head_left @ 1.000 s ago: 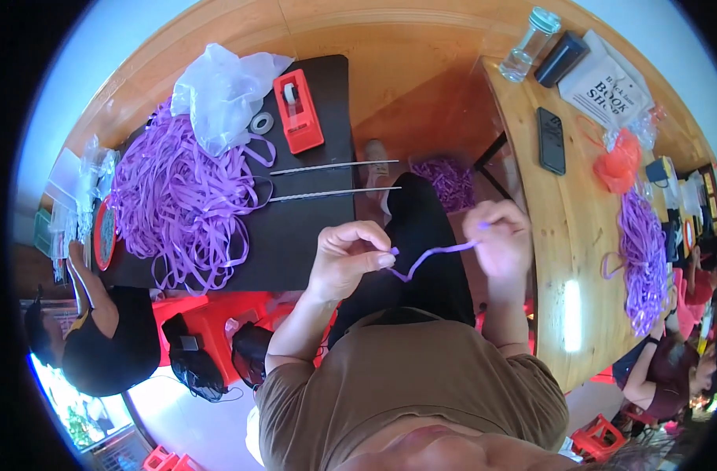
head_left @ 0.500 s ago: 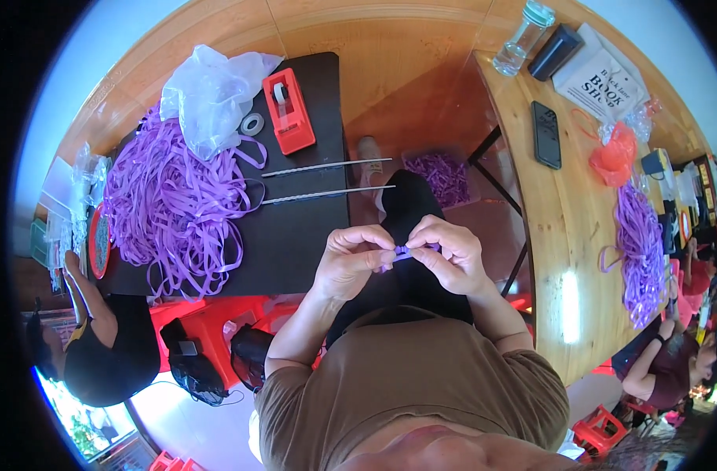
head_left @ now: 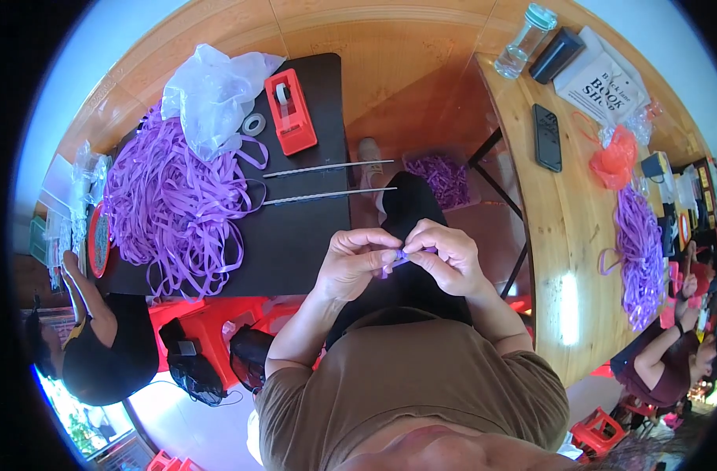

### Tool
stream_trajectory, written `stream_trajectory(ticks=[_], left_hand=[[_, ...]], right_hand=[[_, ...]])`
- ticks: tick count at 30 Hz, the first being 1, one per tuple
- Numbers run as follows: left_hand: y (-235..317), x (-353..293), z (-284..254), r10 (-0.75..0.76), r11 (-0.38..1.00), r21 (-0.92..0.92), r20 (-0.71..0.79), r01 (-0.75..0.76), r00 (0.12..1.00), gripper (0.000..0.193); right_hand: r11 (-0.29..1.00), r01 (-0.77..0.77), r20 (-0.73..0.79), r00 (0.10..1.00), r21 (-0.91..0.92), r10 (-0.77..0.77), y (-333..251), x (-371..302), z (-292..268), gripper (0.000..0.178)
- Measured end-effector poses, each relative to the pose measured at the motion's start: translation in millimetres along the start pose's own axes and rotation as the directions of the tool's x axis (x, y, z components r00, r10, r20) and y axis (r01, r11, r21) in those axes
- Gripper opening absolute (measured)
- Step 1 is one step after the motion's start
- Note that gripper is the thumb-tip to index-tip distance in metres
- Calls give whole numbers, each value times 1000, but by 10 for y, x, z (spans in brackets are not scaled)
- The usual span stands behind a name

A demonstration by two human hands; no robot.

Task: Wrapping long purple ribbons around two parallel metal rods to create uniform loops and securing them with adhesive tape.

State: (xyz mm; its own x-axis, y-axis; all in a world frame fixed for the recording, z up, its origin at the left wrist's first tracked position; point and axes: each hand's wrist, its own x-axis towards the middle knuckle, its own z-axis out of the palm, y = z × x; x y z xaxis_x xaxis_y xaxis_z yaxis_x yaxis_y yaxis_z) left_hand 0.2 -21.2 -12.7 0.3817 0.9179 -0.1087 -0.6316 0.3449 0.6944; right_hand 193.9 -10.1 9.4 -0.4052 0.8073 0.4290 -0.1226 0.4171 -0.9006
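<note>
A short piece of purple ribbon is pinched between my two hands, above my dark-trousered lap. My left hand grips its left part between thumb and index finger. Thumb and fingertips of my right hand close on its right part, close against the left fingertips. The ribbon looks folded or knotted, but the fingers hide most of it. On the black table to the left lies a big tangled heap of purple ribbon. Two thin metal rods stick out past that table's edge.
A red tape dispenser, a tape roll and a clear plastic bag lie on the black table. A tub of purple pieces stands on the floor. The wooden table carries a phone and more ribbon. Other people sit at both sides.
My fingertips have drawn slightly closer together on the ribbon, and less of it shows between them. At the far right, a person's arm has risen.
</note>
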Motion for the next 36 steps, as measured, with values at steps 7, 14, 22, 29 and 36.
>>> stream_trajectory(ticks=[7, 14, 22, 29, 36], left_hand=[[-8, 8, 15, 76, 990, 115, 93, -87, 993, 14], [18, -1, 3, 129, 958, 244, 106, -151, 986, 13], [19, -35, 48, 152, 943, 278, 120, -181, 981, 16], [-74, 0, 80, 159, 961, 229, 1, -155, 987, 13], [-225, -71, 83, 105, 977, 196, -83, -87, 991, 16]], right_hand=[[983, 108, -16, 994, -146, -112, -41, 5, 16, 9], [906, 280, 40, 959, -318, -282, -65, 41, 17, 13], [879, 363, 105, 931, -310, -348, -32, 54, 18, 17], [988, 87, 56, 995, -130, -80, 65, 34, -112, 21], [757, 267, 60, 955, -596, -290, 196, -21, -222, 34]])
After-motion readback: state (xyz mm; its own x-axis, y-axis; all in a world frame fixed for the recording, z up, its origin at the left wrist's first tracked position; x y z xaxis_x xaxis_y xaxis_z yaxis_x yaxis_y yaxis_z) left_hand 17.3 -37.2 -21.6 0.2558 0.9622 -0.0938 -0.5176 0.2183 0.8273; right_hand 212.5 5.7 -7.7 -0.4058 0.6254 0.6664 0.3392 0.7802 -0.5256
